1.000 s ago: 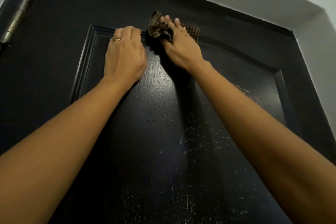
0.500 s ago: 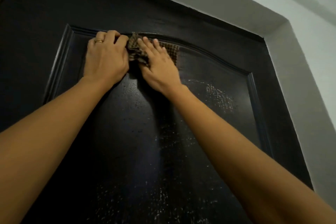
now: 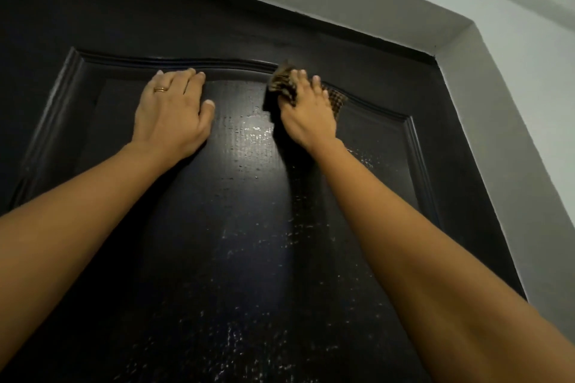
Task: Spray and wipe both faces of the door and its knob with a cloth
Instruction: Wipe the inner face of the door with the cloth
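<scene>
Flat-fingered right hand (image 3: pixel 306 115) presses cloth (image 3: pixel 281 85) at 1 o'clock; flat left hand (image 3: pixel 174 115) at 11 o'clock apparently steadies the door (image 3: pixel 249 227).

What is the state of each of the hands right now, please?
Left hand: open, flat on the door, holding nothing.
Right hand: open, straight fingers pressing the cloth against the door.

I count one door (image 3: pixel 249 242), one cloth (image 3: pixel 280 84), one ring (image 3: pixel 160 89), and two hands: left hand (image 3: pixel 171 116), right hand (image 3: pixel 308 116).
</scene>
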